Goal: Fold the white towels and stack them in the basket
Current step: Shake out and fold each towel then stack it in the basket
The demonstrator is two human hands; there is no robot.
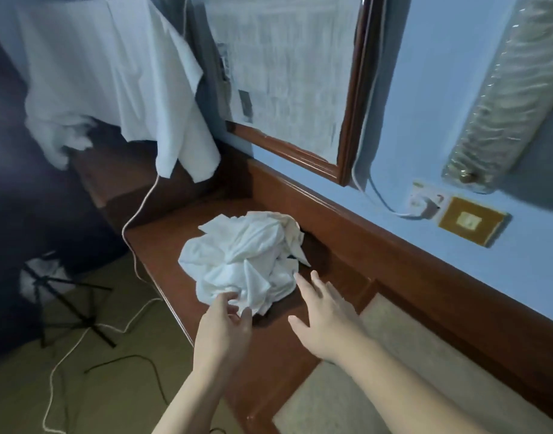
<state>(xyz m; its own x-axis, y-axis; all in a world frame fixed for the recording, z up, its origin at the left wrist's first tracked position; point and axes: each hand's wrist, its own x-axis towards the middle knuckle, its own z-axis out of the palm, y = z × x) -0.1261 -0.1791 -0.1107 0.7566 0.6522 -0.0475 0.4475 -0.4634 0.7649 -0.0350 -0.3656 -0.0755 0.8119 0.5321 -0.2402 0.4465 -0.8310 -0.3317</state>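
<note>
A crumpled pile of white towels lies on the dark wooden bench — the landmark for everything here — close to the raised wooden back ledge that runs along the blue wall. The pile is a rounded heap with no clear long axis; single towels cannot be told apart within it.

The left hand is the nearer one: its fingertips and thumb touch the pile's near edge, the grip closing on a fold of cloth, though whether it has truly pinched is hard to tell. The right hand is spread with fingers straight, holding nothing, just off the pile's right side, its fingertips almost at the cloth. So the pile lies straight ahead of both hands, slightly left of centre between them.

No basket shows near the pile. The likely step is picking one towel out of the heap — the left hand seems best placed to lift an edge.

Beyond the pile a white sheet hangs over furniture, and a white cable drops past the bench's far-left end.
</note>
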